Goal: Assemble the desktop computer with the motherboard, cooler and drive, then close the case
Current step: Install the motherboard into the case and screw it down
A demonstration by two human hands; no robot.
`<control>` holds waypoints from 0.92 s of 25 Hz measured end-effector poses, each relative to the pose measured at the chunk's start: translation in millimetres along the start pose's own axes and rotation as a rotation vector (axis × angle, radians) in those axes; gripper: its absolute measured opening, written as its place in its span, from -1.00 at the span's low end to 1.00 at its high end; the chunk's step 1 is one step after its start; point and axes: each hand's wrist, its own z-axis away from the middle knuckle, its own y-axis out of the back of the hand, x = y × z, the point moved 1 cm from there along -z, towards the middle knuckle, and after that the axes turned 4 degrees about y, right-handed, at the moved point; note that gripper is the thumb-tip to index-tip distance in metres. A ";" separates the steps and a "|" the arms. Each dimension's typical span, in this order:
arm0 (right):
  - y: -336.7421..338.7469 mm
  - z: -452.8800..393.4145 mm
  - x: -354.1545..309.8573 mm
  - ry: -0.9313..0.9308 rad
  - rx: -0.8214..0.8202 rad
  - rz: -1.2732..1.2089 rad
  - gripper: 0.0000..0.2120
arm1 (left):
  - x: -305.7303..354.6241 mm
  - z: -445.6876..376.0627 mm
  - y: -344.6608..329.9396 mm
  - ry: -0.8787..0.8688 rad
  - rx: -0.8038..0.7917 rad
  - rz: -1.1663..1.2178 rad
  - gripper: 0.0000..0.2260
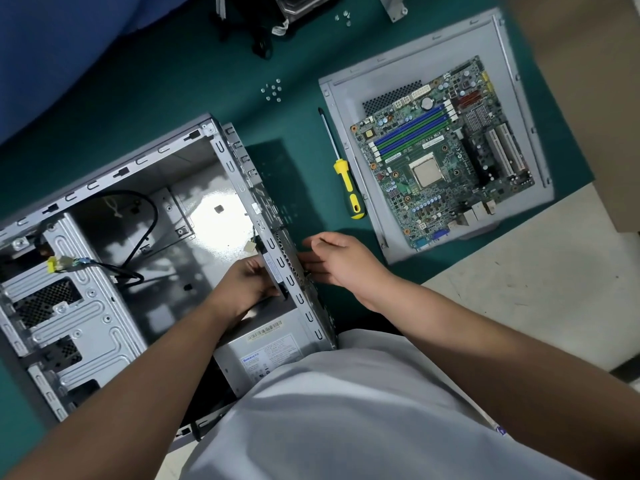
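The open case [114,258] lies on its side on the green mat [194,81], interior facing up, with the power supply [266,355] seated in the corner nearest the person. The left hand [247,289] is inside the case against the rear wall, fingers curled round a dark part held to that wall (what the part is cannot be told). The right hand [341,263] is outside the same wall, fingers extended and close together, tips touching the perforated panel. The motherboard [446,154] rests on the detached side panel [349,109], well apart from the case, to its right. A screwdriver [344,176] with a yellow handle lies on the mat between case and panel. Loose screws [273,90] sit in a small cluster beyond its tip. Black cables [145,216] loop inside the case.
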 end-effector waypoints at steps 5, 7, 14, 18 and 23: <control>-5.5 2.7 -0.4 -0.008 0.035 0.014 -0.78 | -4.8 -3.0 1.2 0.029 0.008 0.018 -0.79; -7.0 3.3 -1.2 -0.014 0.043 0.013 -0.75 | -4.5 -3.6 0.9 0.043 0.008 0.021 -0.79; -8.2 6.6 -2.5 -0.025 0.051 -0.036 -0.75 | -3.5 -4.3 -1.3 0.003 0.041 0.027 -0.85; -6.3 10.3 -3.6 -0.043 0.055 -0.070 -0.81 | -4.5 -7.5 1.8 -0.083 0.014 -0.040 -0.83; -5.3 17.8 -14.5 -0.116 0.075 -0.233 -0.85 | 3.1 -13.5 11.5 -0.105 -0.076 -0.121 -0.84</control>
